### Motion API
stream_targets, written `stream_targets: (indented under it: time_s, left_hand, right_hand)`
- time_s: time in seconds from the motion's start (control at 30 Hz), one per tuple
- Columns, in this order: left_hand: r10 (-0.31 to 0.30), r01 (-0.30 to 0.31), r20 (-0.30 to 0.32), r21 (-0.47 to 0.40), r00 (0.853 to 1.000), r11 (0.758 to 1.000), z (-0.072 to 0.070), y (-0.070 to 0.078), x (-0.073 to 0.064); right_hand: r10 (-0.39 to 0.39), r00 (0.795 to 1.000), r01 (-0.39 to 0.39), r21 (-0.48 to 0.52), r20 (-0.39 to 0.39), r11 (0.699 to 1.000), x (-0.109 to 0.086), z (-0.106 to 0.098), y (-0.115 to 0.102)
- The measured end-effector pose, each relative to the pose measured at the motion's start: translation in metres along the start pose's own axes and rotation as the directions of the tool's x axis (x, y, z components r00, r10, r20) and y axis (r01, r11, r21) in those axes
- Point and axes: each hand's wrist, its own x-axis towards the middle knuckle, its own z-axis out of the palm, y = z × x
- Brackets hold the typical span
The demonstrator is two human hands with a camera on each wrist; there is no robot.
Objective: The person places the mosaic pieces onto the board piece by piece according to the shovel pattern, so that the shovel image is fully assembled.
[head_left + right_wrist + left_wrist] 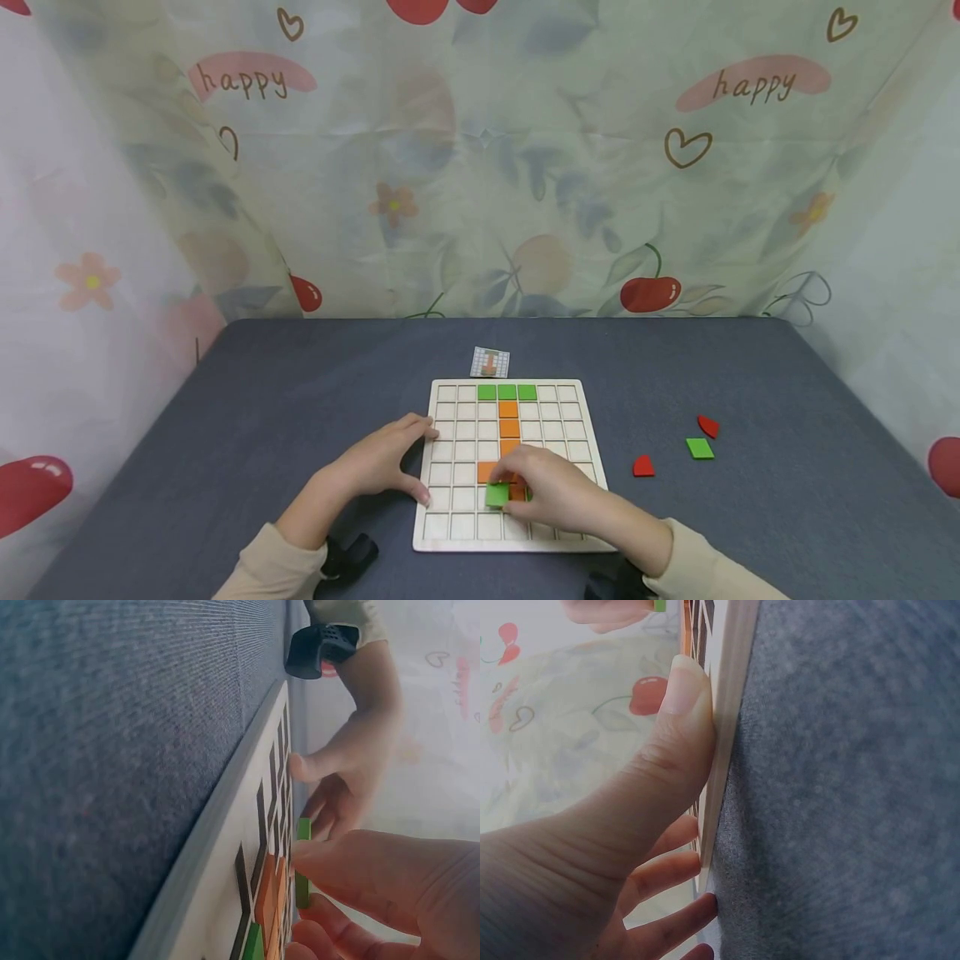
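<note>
A white grid board [465,546] lies on the dark cloth. My right hand [558,492] pinches a green square tile [497,496] between thumb and fingers, low over the board's front part. In the right wrist view this tile [302,877] is edge-on, raised off the grid. My left hand [375,458] rests along the board's left edge, with thumb and fingers spread against the rim. Set in the grid are a row of green tiles [507,392] at the far side and a column of orange tiles [508,409], partly hidden by my right hand. Another green tile [253,943] sits near the front.
Behind the board lies a small pattern card [490,363]. To the right are a loose green tile [700,448], a red piece [643,467] and a curved red piece [708,426]. A printed curtain [480,167] hangs behind the table [262,400].
</note>
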Motion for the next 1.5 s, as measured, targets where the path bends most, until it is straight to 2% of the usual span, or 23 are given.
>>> stream_targets:
  time_s: [0.63, 0.93, 1.27, 1.5]
  left_hand:
    - [0.002, -0.002, 0.005, 0.001, 1.000, 1.000, 0.000, -0.001, 0.000]
    - [0.024, -0.024, -0.009, 0.017, 1.000, 1.000, 0.001, -0.002, 0.000]
    - [0.009, -0.009, -0.002, 0.002, 1.000, 1.000, 0.000, -0.001, 0.000]
    - [0.008, -0.008, -0.001, -0.001, 1.000, 1.000, 0.000, -0.001, 0.000]
  right_hand:
    - [0.039, 0.998, -0.040, 0.027, 0.041, 0.999, 0.006, 0.004, -0.003]
    - [0.072, 0.996, -0.074, 0.031, 0.059, 0.997, 0.008, 0.005, -0.004]
    - [0.030, 0.999, -0.030, 0.029, -0.013, 0.999, 0.002, -0.001, 0.003]
    - [0.111, 0.991, -0.104, 0.093, -0.074, 0.990, -0.009, -0.023, 0.025]
